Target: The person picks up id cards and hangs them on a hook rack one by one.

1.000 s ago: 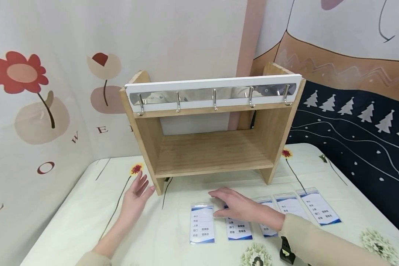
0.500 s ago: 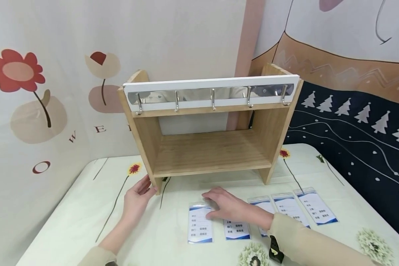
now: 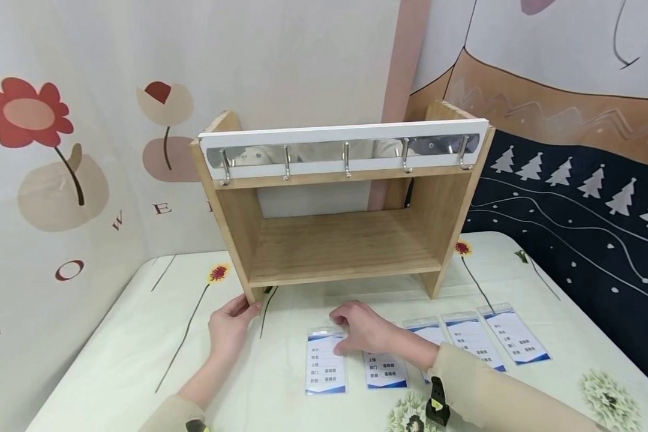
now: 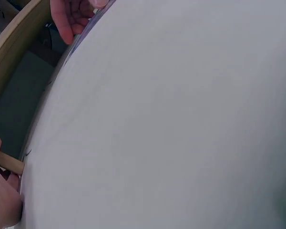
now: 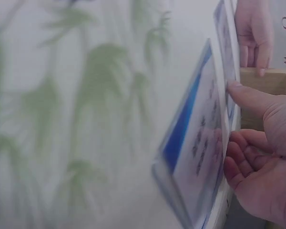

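one left hand (image 3: 228, 332) pinched the rack (image 3: 345, 247) at lower left-centre, seemingly positioning it, which next called for even guidance, the right hand (image 3: 364, 328) relaxed by the badges (image 3: 324, 369).

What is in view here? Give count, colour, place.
Wooden shelf unit: 1, tan, centre.
Hook rack: 1, silver on white, five hooks, across the shelf's front.
Badge cards: 5, white and blue, in a row before the shelf.
Tablecloth: 1, pale with printed flowers, beneath shelf and cards.
Printed backdrop: count unclear, white, brown and navy, behind and beside.
Sleeves: 2, beige, bottom edge.
Wrist devices: 2, black, at the sleeve ends.
Left grip: 1, bare, pinching the shelf's left foot.
Right grip: 1, bare, over the two leftmost cards.
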Demonstrator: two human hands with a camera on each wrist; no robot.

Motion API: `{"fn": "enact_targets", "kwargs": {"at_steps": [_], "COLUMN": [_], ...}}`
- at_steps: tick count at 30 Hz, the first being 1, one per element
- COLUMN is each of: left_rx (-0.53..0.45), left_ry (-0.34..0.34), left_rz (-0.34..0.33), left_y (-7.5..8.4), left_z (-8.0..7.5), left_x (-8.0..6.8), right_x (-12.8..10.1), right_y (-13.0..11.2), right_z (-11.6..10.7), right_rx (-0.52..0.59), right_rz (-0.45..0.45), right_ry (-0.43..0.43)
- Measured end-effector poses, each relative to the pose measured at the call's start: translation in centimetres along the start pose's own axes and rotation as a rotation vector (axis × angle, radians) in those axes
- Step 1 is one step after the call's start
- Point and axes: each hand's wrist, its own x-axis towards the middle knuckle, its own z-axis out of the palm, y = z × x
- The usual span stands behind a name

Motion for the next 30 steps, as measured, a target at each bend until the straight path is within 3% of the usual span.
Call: {"fn": "enact_targets", "kwargs": {"at_steps": [4, 16, 30], "left_rx": [0.006, 0.023, 0.043], "left_ry": [0.049, 0.097, 0.101], "left_rz": [0.001, 0.003, 0.012], "left_y": [0.0, -0.2, -0.3], "left_z": [0.4, 0.8, 0.9], "left_x": [-0.2, -0.5, -0.6], "right_x": [0.3, 0.8, 1.0], "right_y": [-0.2, -0.5, -0.2], "right_z": [-0.1, -0.4, -0.4], "right_rx": [-0.016, 0.083, 0.131], "right_rz": [-0.002, 0.151, 0.146], "right_ry": [-0.011, -0.069, -0.118]}}
